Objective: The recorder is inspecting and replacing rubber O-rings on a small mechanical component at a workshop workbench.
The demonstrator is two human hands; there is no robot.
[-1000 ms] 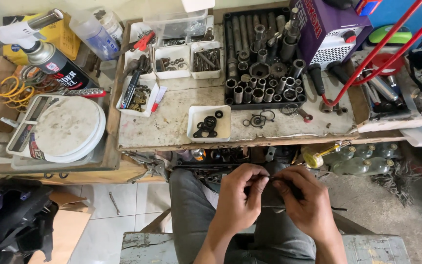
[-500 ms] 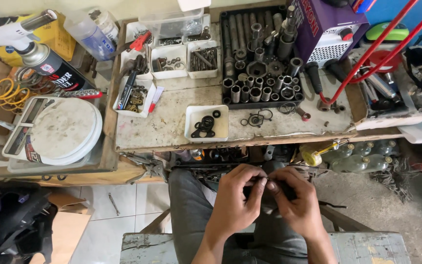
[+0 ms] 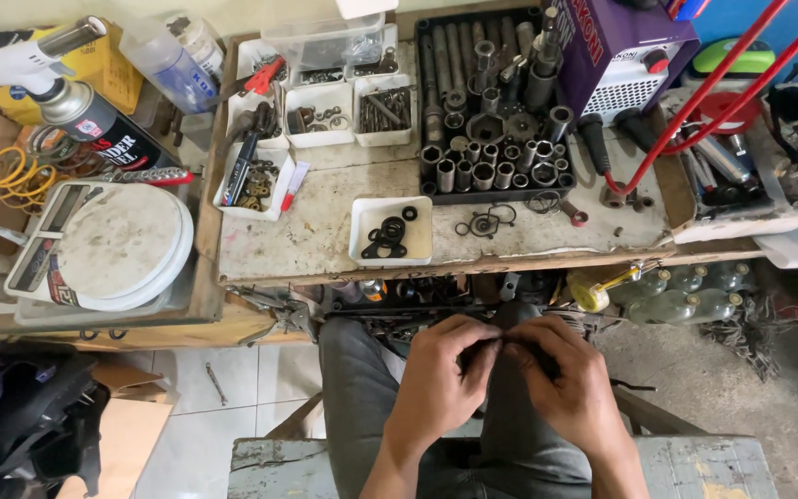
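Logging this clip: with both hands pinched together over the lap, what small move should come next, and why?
Probably keep pressing the small dark part together between the fingertips. The left hand and right hand meet on it over the lap, and no tool is in either hand; the part itself is too hidden to identify.

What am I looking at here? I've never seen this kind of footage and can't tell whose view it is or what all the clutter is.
The view comes from a camera worn on a person's head, looking down. There is no machine, only two bare hands. The left hand and right hand meet over the person's grey-trousered lap, pinching a small dark part between them; it is too small to identify. Ahead is a worn workbench. On it sit a black tray of sockets, a small white tray of black rings, more white trays of small hardware, and a purple machine. To the left are a round white scale and a spray can.
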